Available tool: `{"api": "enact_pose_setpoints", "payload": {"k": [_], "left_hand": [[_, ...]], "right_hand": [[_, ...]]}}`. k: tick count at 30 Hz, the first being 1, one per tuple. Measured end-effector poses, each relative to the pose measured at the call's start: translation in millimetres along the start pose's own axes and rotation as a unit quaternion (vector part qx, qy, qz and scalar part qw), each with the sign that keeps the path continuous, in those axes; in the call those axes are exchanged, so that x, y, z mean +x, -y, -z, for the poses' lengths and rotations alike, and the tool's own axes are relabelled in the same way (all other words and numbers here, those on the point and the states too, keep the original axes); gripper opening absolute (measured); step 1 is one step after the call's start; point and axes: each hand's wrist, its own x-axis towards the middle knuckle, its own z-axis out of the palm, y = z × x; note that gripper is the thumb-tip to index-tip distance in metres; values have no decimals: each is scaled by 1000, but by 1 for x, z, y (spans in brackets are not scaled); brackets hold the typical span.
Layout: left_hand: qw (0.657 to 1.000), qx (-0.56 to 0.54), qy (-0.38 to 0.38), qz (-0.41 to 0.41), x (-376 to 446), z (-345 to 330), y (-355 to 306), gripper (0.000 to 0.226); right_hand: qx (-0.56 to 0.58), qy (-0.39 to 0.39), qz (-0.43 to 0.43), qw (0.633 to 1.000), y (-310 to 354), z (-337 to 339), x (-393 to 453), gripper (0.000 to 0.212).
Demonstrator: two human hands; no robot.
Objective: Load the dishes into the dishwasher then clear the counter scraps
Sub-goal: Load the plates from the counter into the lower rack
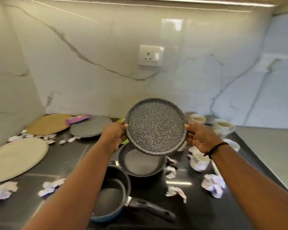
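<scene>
I hold a dark speckled plate (155,127) up above the black counter (70,156), tilted toward me. My left hand (114,135) grips its left rim and my right hand (200,138) grips its right rim. Below the plate sits a dark frying pan (140,161), and nearer to me a blue saucepan (110,196) with a black handle. A second speckled plate (90,127) lies flat at the back. Crumpled paper scraps (213,185) are scattered over the counter. The dishwasher is out of sight.
A large beige round board (15,158) lies at the left, a tan round mat (48,123) behind it with a purple wrapper (76,119). Several cups (197,119) stand at the back right. A marble wall with a socket (150,55) closes off the back.
</scene>
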Motion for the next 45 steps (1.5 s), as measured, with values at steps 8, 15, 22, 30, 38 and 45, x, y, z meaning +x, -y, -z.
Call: {"api": "enact_pose_setpoints", "payload": {"k": [8,15,22,30,38,45], "left_hand": [[974,112,189,56,-76,-210,84,21],[932,188,301,71,-189,-410,209,6],[854,261,431,127,-312,-574,327,19],[752,340,564,-13,-385,-682,417,23],[597,429,655,-174,-374,-756,520,14],[560,485,656,-144,-366,-773,616,10]], "right_hand": [[71,-188,27,979,-11,253,-98,11],[62,-318,23,946,-41,488,-239,13],[21,-417,-7,909,-58,648,-395,14],[-92,-617,-49,780,-117,742,-447,24],[-235,-654,-153,702,-175,807,-431,22],[-285,-611,-272,686,-253,834,-424,4]]}}
